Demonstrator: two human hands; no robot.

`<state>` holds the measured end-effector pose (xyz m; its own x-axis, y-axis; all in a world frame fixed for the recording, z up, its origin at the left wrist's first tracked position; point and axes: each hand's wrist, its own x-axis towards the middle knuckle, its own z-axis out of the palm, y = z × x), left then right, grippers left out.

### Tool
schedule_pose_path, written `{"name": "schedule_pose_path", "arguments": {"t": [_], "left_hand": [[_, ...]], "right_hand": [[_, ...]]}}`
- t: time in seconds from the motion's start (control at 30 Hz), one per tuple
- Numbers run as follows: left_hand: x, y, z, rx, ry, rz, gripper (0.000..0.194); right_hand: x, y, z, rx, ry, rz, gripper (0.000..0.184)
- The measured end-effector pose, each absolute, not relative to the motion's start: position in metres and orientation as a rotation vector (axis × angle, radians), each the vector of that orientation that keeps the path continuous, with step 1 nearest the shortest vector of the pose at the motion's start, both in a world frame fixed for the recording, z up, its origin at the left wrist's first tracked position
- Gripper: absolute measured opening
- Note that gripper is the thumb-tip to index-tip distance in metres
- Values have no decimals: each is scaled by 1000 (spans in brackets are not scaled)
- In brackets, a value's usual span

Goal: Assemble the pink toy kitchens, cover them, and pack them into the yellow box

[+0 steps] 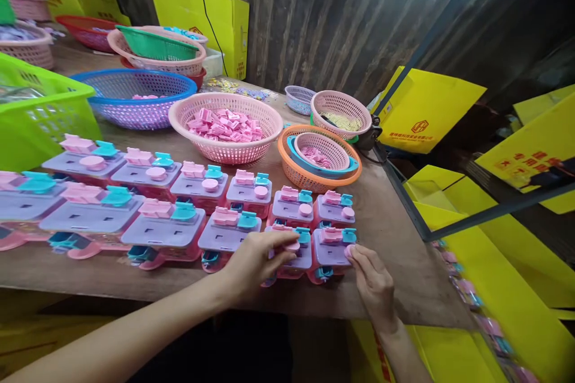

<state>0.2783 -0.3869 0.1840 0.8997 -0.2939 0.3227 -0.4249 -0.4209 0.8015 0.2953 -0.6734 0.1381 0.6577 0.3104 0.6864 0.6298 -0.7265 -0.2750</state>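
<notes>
Two rows of small toy boxes with lilac lids run along the table, each lid carrying pink and turquoise plastic parts. My left hand (256,260) reaches over a front-row box (302,261), its thumb and fingers closed round a pink round piece (291,246) at the lid. At the right end of that row, my right hand (372,278) pinches another pink round piece (348,251) against the right side of the end box's lid (330,251). Behind them, the back-row boxes have pink discs (305,210) lying on their lids. My left fingers partly cover their box.
A pink basket (224,152) of pink parts stands behind the boxes, beside an orange basket (296,178) with nested bowls. A lime-green crate (49,125) is at left. Yellow cartons (422,111) and a dark metal frame (404,203) flank the table's right side.
</notes>
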Motion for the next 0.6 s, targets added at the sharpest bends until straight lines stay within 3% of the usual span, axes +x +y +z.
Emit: {"name": "schedule_pose_path", "arguments": {"t": [0.1, 0.23, 0.6], "left_hand": [[271, -399, 159, 2122, -649, 440, 23], [271, -414, 143, 2244, -633, 560, 20], [272, -416, 157, 2791, -1111, 658, 29]], "right_hand": [[295, -671, 136, -2383, -694, -860, 27], [295, -669, 135, -2403, -632, -852, 24], [294, -670, 134, -2427, -619, -857, 25]]}}
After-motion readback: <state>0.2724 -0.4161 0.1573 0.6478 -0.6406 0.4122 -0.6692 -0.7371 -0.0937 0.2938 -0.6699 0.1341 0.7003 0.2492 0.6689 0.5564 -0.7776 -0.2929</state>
